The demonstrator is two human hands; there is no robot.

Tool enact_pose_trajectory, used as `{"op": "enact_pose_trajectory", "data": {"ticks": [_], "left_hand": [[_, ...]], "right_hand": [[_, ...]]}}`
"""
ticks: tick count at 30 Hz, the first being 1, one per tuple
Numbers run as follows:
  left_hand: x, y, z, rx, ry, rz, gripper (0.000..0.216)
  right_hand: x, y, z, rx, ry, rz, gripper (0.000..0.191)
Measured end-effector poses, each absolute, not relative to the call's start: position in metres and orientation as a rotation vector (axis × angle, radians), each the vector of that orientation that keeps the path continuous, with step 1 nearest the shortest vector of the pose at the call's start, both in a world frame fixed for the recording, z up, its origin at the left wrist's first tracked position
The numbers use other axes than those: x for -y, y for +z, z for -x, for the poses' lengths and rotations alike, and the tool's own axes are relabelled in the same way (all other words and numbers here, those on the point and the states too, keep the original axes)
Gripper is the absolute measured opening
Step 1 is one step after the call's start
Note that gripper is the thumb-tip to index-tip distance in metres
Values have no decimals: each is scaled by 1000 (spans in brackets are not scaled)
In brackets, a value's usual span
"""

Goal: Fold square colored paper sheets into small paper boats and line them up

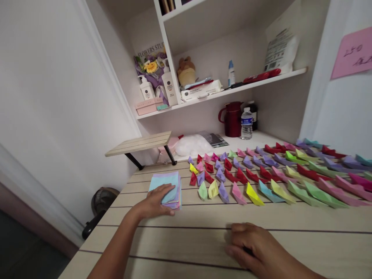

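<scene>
One paper stack [166, 178] lies at eleven o'clock under the left hand [157, 201], thumb spread from fingers; right hand [251, 246] curled at two, pinch unclear; apparently sheet-picking, calling for peeling one off.

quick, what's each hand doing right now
Left hand: open, resting on the paper stack.
Right hand: loosely closed, nothing visible in it.

Light: soft, indoor, rather dim. Shadows: diffuse, on the worktop [200, 217] around the right hand [252, 246]; floor [21, 244] at lower left near black. Focus: right hand slightly blurred. Distortion: wide-angle, paper boats [328, 195] stretched toward right edge.
</scene>
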State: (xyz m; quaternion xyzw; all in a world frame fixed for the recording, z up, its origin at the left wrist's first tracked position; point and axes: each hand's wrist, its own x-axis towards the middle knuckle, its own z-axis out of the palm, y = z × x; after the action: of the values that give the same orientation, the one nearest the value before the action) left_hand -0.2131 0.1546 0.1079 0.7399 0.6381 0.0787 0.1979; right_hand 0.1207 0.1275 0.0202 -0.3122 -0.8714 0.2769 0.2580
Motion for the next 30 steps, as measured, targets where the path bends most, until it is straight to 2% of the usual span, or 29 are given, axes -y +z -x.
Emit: {"op": "enact_pose_trajectory", "data": {"ticks": [4, 15, 23, 27, 30], "left_hand": [[-151, 113, 224, -1737, 371, -1948, 83], [-155, 101, 232, -1659, 728, -1721, 66], [-157, 94, 236, -1573, 789, -1689, 83], [-159, 93, 238, -1575, 702, -1755, 97], [-159, 96, 240, -1611, 617, -1809, 98]], "right_hand": [[-127, 22, -120, 2390, 726, 860, 39], [-126, 26, -120, 2410, 692, 883, 39], [-126, 24, -120, 2418, 700, 864, 36], [-127, 22, -120, 2400, 702, 861, 37], [-128, 22, -120, 2401, 712, 872, 38]]}}
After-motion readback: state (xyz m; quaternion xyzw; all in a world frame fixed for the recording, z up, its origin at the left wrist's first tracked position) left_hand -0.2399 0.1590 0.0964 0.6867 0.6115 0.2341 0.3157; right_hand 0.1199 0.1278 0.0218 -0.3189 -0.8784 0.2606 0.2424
